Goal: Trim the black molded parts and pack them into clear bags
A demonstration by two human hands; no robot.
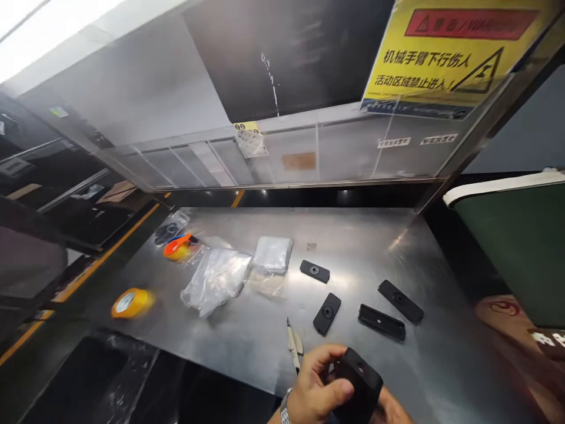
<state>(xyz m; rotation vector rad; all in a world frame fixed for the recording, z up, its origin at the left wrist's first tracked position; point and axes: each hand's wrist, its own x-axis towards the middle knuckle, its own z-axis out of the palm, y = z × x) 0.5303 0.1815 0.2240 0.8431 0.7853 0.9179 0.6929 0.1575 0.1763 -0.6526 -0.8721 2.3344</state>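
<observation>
Near the table's front edge my left hand is closed around a black plastic part, a blocky piece with a small round hole near one end. My right hand grips the same part from the right and below; most of its fingers are hidden behind it. Just beyond lie several flat black oblong pieces: one and another show round centres, a third lies to the right, and a hollow one is beside it. A pale-handled pointed tool rests left of my left hand.
On the metal table sit clear plastic bags, a stack of clear sleeves, a yellow tape roll and an orange tape dispenser. A framed panel rises behind. A green surface with a white edge stands right.
</observation>
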